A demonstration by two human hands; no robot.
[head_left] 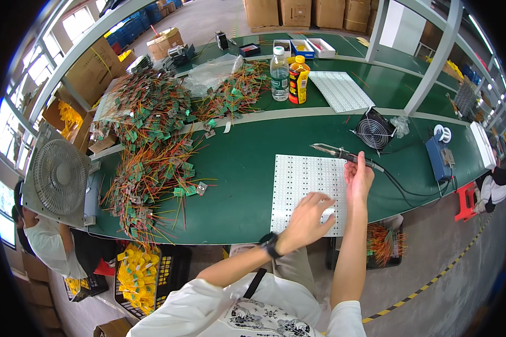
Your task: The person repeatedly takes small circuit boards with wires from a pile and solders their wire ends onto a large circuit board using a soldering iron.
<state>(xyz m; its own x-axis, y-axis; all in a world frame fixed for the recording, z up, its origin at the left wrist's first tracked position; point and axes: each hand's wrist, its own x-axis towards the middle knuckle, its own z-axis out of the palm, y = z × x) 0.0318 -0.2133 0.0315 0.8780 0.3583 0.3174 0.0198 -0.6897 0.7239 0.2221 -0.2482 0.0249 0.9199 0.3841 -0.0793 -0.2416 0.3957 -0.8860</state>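
Observation:
My right hand (358, 178) grips a soldering iron (343, 153) by its dark handle, held above the bench with the tip pointing left. A black cord runs from the handle off to the right. Below lies a white perforated board (289, 180) with rows of dark dots, near the bench's front edge. My left hand (308, 222) hovers over or rests on the board's lower part, fingers spread and a little blurred, with nothing seen in them. Whether it touches the board I cannot tell. A large heap of small green circuit boards with red and yellow wires (152, 168) covers the bench's left side.
Right of the board stand a small black fan (372, 132), a blue soldering station (437, 157) and a solder spool (443, 133). Behind are two bottles (299, 81) and another white board (340, 91). A big grey fan (61, 169) stands left; another person (53, 247) sits beyond.

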